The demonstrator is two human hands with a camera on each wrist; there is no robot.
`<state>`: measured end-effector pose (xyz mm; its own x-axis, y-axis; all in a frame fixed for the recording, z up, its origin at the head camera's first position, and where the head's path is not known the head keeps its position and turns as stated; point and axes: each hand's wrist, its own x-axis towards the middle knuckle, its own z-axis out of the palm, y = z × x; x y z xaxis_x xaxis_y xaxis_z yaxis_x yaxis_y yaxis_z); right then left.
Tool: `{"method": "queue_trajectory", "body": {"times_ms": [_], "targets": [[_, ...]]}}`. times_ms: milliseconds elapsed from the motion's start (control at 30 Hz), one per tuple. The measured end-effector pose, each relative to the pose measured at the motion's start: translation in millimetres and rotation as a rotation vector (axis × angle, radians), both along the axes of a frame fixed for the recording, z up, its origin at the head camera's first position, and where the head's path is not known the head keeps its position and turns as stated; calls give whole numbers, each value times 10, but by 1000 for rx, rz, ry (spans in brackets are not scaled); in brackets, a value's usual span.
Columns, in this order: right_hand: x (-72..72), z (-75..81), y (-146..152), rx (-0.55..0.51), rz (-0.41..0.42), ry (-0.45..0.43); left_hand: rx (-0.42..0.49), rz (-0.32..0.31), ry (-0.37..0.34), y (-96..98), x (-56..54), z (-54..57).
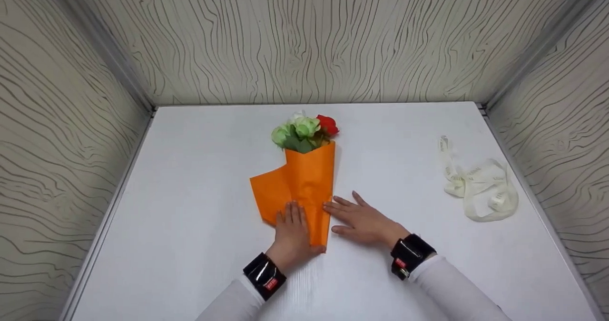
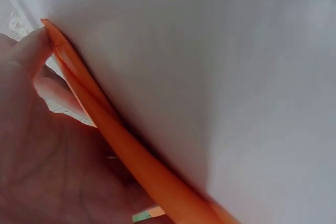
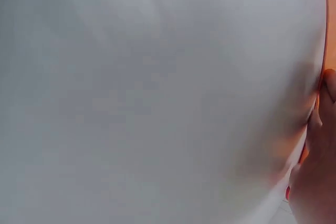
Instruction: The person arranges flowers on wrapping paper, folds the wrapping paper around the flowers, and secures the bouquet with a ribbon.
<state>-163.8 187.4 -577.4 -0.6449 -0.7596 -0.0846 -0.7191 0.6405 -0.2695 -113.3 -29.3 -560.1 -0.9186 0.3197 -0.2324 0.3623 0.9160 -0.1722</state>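
Observation:
A sheet of orange wrapping paper [image 1: 311, 173] is folded into a cone around a bunch of flowers on the white table. Pale green flowers [image 1: 307, 127] and a red flower [image 1: 327, 124] stick out of its top, with leaves below them. My left hand [image 1: 291, 235] lies over the narrow lower part, fingers straight on the paper. Its thumb [image 2: 31, 51] touches the paper's bottom tip in the left wrist view. Beside the right edge, my right hand [image 1: 365, 221] has its fingers extended, their tips on the paper. The stems are hidden inside.
A loose cream ribbon [image 1: 456, 189] with printed lettering lies in a tangle at the table's right. To the left of the cone, a flap of the paper [image 1: 267, 192] spreads out. Wood-patterned panels [image 1: 304, 40] enclose the table [image 1: 200, 169] at the back and sides.

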Motion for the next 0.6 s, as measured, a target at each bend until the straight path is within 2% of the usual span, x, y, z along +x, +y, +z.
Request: {"method": "queue_trajectory", "body": {"times_ms": [200,600], "targets": [[-219,-23,36,-8,-58,23,17,-1,-1,10,-4,-11],[-626,-10,28,-26,-242,-49,-19,-22,32,12,13,-8]]}}
